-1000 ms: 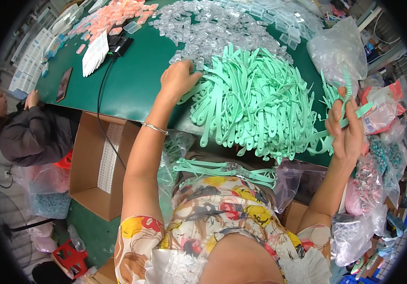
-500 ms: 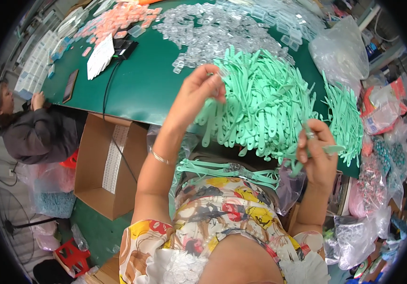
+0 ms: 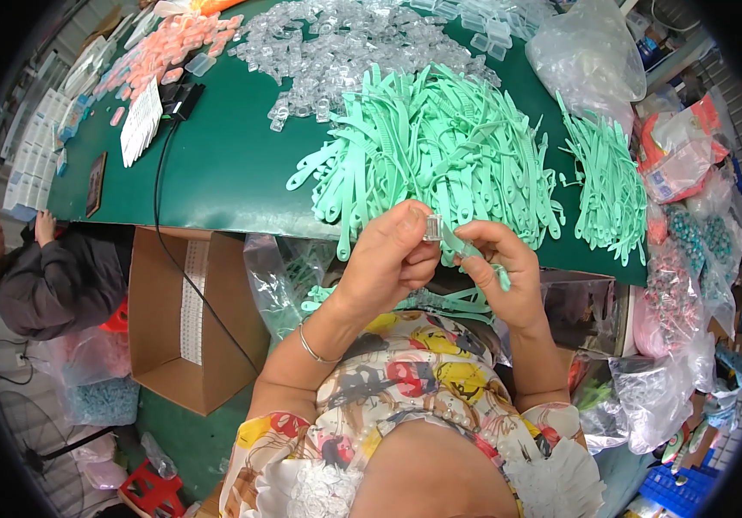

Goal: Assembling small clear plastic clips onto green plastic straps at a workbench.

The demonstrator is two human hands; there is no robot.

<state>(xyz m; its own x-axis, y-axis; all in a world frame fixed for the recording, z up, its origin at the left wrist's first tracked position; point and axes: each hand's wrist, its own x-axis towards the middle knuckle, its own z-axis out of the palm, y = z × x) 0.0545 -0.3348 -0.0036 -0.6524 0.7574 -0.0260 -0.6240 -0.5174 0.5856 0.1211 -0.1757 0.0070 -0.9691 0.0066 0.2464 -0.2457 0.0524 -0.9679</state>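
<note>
My left hand (image 3: 394,259) pinches a small clear plastic piece (image 3: 433,227), squarish with a hollow middle. Meeting it from the right is the end of a mint-green plastic strap (image 3: 455,243), gripped between the thumb and fingers of my right hand (image 3: 511,274). Whether the strap end is inside the clear piece or just against it, I cannot tell. Both hands are in front of my chest, at the near edge of a big heap of mint-green straps (image 3: 466,147). More green straps (image 3: 466,302) lie across my lap, partly hidden by my hands.
Loose clear pieces (image 3: 336,52) spread behind the heap on the green table (image 3: 242,186). A second bundle of straps (image 3: 606,186) lies right. Coral pieces (image 3: 160,52), white cards (image 3: 141,123) and a phone (image 3: 96,184) are left, near another person (image 3: 52,281). An open carton (image 3: 229,345) stands below.
My hands have come together before my chest. The left moved down and right with a clear piece; the right moved left with a strap. The view has shifted slightly.
</note>
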